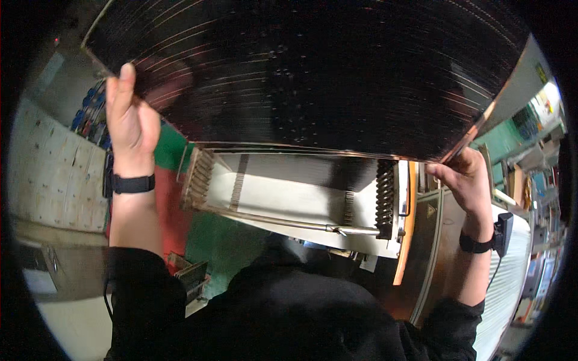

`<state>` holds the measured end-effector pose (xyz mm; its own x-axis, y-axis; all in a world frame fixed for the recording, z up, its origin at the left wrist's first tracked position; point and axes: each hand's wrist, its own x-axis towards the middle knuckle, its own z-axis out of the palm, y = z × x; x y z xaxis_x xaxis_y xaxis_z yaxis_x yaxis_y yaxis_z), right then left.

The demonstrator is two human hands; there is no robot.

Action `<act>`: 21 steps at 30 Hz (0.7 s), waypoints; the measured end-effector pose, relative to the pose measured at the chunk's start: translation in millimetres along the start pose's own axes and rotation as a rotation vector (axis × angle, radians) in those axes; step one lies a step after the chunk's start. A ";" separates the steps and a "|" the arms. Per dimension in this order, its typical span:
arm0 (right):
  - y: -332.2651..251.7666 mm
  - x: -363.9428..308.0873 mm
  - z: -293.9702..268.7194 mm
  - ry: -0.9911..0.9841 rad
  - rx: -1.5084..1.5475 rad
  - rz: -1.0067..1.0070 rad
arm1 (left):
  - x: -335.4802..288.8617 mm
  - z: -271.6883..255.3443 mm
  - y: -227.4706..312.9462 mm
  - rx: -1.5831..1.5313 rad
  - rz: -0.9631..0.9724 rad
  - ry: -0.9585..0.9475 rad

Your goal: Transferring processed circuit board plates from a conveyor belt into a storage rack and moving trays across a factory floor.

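Both forearms rise nearly upright, spread well apart, with a black wristband [133, 184] on the left one. The left hand [133, 123] has hold of the left edge of a large dark panel [319, 72] in a loose, partly open grasp, its digits pointing up; how firmly it presses cannot be told. The right hand [462, 177] bends inward and closes on the panel near its lower right corner, thumb at the bottom edge, other fingers partly hidden. The panel's lower edge overlaps the far edge of a slotted rack [385, 192]; whether they touch is unclear.
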<state>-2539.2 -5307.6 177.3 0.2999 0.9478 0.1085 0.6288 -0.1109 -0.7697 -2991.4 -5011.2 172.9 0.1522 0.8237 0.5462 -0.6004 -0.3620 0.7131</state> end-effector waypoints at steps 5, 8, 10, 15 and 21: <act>-5.4 0.5 5.5 0.136 0.196 -0.124 | -9.0 11.1 19.6 -0.064 -0.017 0.028; -9.4 0.1 9.7 0.110 0.308 -0.129 | -8.9 9.8 17.2 -0.072 0.002 0.053; -13.1 -3.9 2.1 0.019 0.320 -0.027 | -7.1 0.1 8.0 -0.087 -0.004 0.056; -35.9 -19.5 7.0 -0.035 0.194 -0.018 | -6.3 -22.9 -4.6 -0.028 -0.016 0.069; -22.9 -25.9 41.1 0.213 0.119 -0.075 | -7.0 -51.2 -26.4 -0.123 -0.047 0.062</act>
<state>-2590.9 -5317.3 166.3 0.4078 0.8661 0.2891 0.5702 0.0057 -0.8215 -3016.8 -4985.0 127.8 0.1360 0.8652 0.4826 -0.6859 -0.2693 0.6760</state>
